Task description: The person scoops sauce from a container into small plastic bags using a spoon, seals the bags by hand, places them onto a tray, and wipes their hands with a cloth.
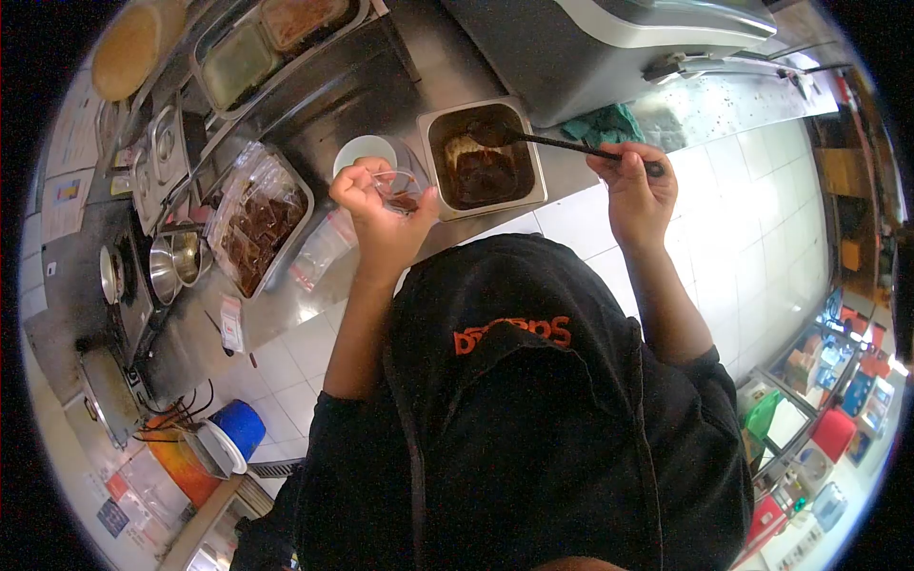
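Observation:
My right hand [636, 195] is closed around the handle of a black long-handled spoon [571, 148]. The spoon's dark head is over or in a rectangular metal pan [540, 190], which holds thick dark brown sauce [481, 181]. Pinched in the fingers of my left hand [386, 214] is a small clear plastic cup [400, 193] with a little brown sauce in it. This cup is just left of the pan's rim. Behind my left hand stands a white round container [362, 150], partly covered by my fingers.
Left on the steel counter are a tray with bagged brown food [262, 224] and a clear plastic bag [326, 249]. A large grey machine [562, 57] borders the pan, with a green cloth [606, 126] beside it. A blue bucket [238, 428] is at lower left.

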Demonstrator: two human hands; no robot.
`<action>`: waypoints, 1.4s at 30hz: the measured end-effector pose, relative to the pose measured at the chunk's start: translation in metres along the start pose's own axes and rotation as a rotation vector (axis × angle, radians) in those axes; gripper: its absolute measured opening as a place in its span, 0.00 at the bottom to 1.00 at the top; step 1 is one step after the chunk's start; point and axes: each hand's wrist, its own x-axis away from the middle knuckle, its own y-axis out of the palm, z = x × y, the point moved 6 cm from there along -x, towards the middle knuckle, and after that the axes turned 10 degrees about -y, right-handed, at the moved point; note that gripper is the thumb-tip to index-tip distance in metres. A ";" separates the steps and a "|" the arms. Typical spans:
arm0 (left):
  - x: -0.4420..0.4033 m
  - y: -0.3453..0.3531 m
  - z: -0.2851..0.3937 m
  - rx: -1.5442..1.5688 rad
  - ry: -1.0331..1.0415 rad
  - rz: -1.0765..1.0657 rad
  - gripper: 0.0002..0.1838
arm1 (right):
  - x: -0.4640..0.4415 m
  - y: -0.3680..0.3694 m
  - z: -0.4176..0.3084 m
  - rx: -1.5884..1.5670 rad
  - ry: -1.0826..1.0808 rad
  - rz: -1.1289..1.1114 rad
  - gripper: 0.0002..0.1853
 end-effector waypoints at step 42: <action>-0.031 0.026 0.079 0.199 0.122 0.004 0.41 | 0.007 0.070 -0.083 -0.178 -0.261 -0.135 0.07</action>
